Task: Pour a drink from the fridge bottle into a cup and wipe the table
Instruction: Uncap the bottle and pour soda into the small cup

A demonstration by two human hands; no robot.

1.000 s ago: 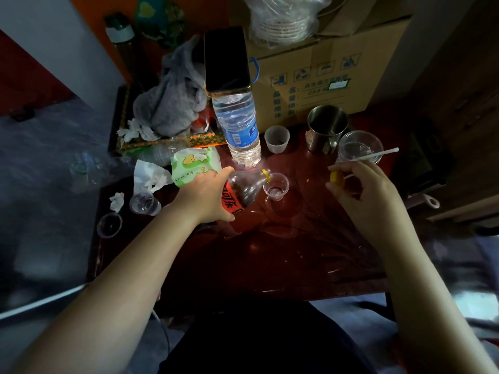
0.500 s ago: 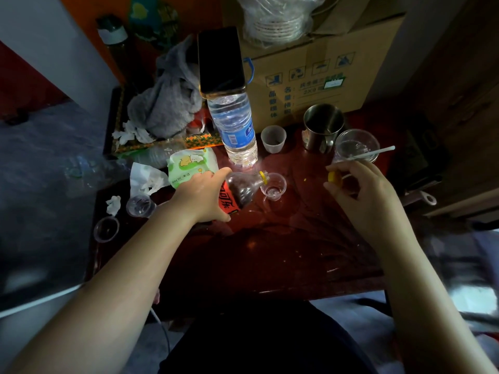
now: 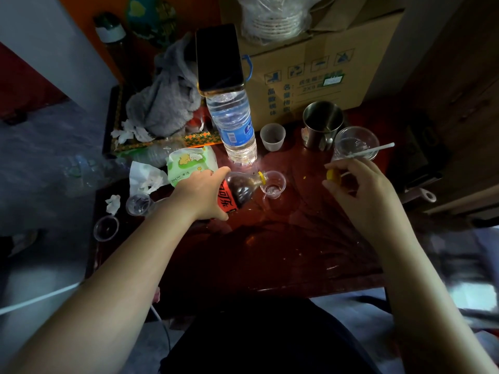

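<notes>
**Operator:** State the grip on each side.

**Technician:** The left hand wraps the cola bottle, thumb on top and fingers curled beneath. The bottle is tilted, and its neck meets the rim of the small clear cup just past the thumb tip. The right hand is raised with its fingers curled, pinching the yellow cap.

**Operator:** Edges and working room?

**Technician:** Bare wood of the table runs from both wrists back to the near edge. A strip of open wood lies between the two sets of fingertips. Beyond the fingertips stand the water bottle, the steel mug and the cardboard box, close together.

**Operator:** Counts?

**Technician:** Five plastic cups: the target cup, a frosted cup, a wide cup with a white stick across it, and two spare cups outboard of the left wrist near the table's left edge. One mug. One tissue pack touches the left knuckles.
</notes>
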